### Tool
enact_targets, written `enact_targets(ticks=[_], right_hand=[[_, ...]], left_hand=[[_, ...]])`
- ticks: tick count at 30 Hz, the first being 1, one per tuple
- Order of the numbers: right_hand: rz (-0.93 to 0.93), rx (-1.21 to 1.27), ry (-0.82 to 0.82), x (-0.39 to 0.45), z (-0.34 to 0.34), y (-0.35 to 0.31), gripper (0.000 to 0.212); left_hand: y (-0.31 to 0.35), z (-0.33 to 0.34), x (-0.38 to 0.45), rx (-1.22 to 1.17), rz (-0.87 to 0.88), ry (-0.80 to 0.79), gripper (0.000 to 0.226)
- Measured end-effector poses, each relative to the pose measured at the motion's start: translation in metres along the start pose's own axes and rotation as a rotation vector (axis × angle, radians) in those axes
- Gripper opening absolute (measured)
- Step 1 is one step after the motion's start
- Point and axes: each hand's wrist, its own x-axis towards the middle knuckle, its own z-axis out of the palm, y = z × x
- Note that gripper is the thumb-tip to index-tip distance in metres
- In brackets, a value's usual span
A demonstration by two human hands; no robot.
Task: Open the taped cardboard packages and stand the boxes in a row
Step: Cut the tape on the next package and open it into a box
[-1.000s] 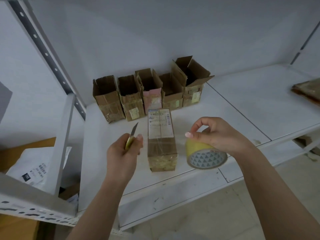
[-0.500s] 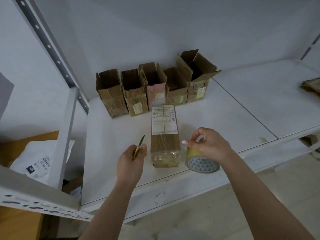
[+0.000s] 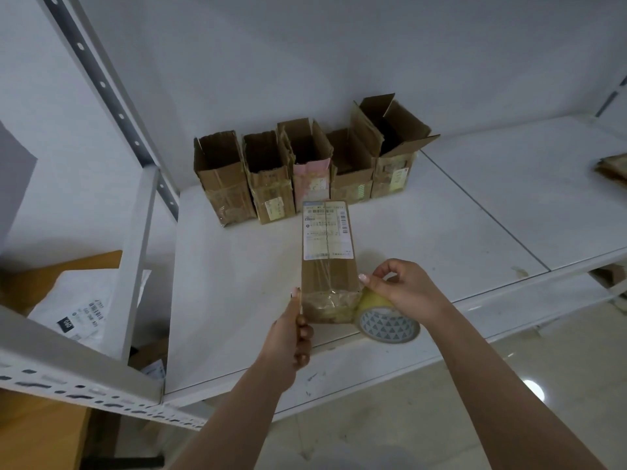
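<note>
left hand (image 3: 291,337) grip clenched on cutter | right hand (image 3: 403,293) grasping tape roll (image 3: 386,320) | package (image 3: 328,262) flat, taped

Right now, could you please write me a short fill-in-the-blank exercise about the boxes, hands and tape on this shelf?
1. The number of opened boxes standing in the row by the wall is ____.
2. The right hand holds a roll of ____ beside the sealed package.
3. The sealed package lies flat with a white shipping ____ on its top.
4. The left hand is at the package's near-____ corner.

Missing words: five; tape; label; left
</note>
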Motion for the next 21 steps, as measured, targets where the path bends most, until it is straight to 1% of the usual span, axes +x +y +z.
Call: enact_targets(ticks=[2,4,5,7,8,9,10,11,13,15,16,18,19,21], right_hand=[[0.007,0.002,0.004,-0.001,0.0,0.0,0.036],[0.008,0.004,-0.002,-0.002,0.0,-0.001,0.037],[0.006,0.003,-0.007,-0.003,0.001,-0.002,0.037],[0.006,0.011,-0.01,-0.002,0.003,-0.005,0.036],[0.011,0.029,-0.008,-0.001,0.005,-0.006,0.035],[0.017,0.053,-0.01,-0.001,0.005,-0.006,0.035],[0.019,0.077,-0.016,-0.001,0.006,-0.007,0.034],[0.016,0.101,-0.027,-0.001,0.006,-0.007,0.033],[0.01,0.156,-0.067,-0.002,0.003,-0.007,0.027],[0.015,0.255,-0.144,-0.004,-0.005,-0.005,0.018],[0.021,0.307,-0.181,-0.005,-0.012,-0.001,0.017],[0.024,0.383,-0.248,-0.008,-0.025,0.01,0.028],[0.017,0.413,-0.287,-0.009,-0.029,0.017,0.034],[-0.017,0.447,-0.333,-0.013,-0.033,0.028,0.036]], left_hand=[[0.002,-0.002,0.001,0.023,0.002,-0.013,0.054],[0.014,-0.011,-0.003,0.156,0.093,0.044,0.049],[0.022,-0.016,-0.005,0.224,0.183,0.098,0.047],[0.041,-0.024,-0.01,0.364,0.417,0.208,0.057],[0.051,-0.022,-0.017,0.441,0.549,0.226,0.059],[0.062,-0.016,-0.024,0.514,0.674,0.199,0.056],[0.071,-0.004,-0.033,0.582,0.771,0.126,0.049],[0.079,0.011,-0.038,0.651,0.827,0.029,0.043],[0.086,0.044,-0.044,0.776,0.838,-0.153,0.043],[0.082,0.066,-0.037,0.875,0.802,-0.263,0.047],[0.079,0.071,-0.03,0.892,0.767,-0.276,0.048],[0.073,0.071,-0.02,0.843,0.701,-0.254,0.047],[0.071,0.071,-0.017,0.813,0.696,-0.244,0.046],[0.069,0.07,-0.014,0.803,0.715,-0.232,0.046]])
